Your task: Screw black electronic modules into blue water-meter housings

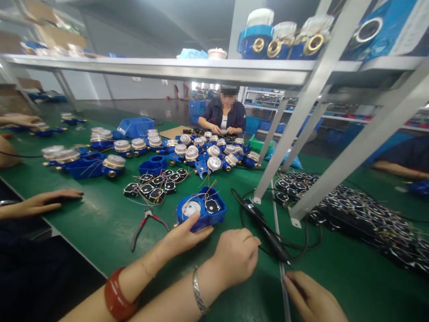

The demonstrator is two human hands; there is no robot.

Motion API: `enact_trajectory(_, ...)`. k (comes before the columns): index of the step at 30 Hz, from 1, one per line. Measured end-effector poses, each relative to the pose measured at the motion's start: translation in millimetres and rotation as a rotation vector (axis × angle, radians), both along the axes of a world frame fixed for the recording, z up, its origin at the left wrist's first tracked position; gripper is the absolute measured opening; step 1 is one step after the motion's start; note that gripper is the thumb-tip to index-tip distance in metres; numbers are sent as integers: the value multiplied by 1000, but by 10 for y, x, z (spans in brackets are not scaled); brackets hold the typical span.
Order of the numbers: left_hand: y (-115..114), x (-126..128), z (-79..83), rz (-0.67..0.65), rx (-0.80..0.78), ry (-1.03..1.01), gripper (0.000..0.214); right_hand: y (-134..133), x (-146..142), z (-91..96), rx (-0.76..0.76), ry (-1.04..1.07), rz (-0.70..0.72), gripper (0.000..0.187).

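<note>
My left hand, with a red bangle on its wrist, grips the near edge of a blue water meter body. The meter lies on the green table with a white dial, a black module and coloured wires inside it. My right hand, with a silver bracelet, is curled into a fist just right of the meter. What it holds, if anything, is hidden. Pliers lie to the left of my left hand. A black corded tool lies to the right of my right hand.
Several blue meters and black modules cover the table's middle, with more modules at right. Slanted metal struts hold a shelf overhead. Another person's hand rests bottom right, one at left. A person works opposite.
</note>
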State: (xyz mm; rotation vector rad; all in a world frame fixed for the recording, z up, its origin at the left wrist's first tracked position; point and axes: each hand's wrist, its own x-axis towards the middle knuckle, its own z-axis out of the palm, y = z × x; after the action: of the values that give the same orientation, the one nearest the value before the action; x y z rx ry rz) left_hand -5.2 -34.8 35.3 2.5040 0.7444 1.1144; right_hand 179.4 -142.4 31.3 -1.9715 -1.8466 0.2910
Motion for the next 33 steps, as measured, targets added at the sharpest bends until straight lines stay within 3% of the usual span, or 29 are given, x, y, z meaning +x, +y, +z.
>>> enact_trajectory(2,-15,-56,130,57,-75,-19,19,195,-123,63,-30,-170,57,31)
enact_trajectory(5,105,-194,328,146,-206,-19,19,535,-286,66,-96,-481,35,34)
enact_trajectory(9,622,-571,510,276,-384,-48,25,935,-390,-32,-128,-612,-107,45)
enact_trajectory(13,1177,-1042,485,266,-715,-65,35,1133,-362,-103,-177,-586,-221,48)
enact_trajectory(17,1286,-1257,293,72,-1088,-123,30,1173,-288,-70,-209,-453,-278,45)
enact_trajectory(22,953,-1173,149,2,-1288,-268,35,1090,-163,220,-123,-226,-322,54)
enact_trajectory(26,456,-979,81,-25,-1345,-366,70,855,-57,644,51,-17,-322,59)
enact_trajectory(31,-345,-679,-110,94,-1213,-286,81,415,-142,1203,440,870,-113,34)
enact_trajectory(33,-621,-611,-176,137,-1195,-223,82,279,-234,1377,533,989,-74,30)
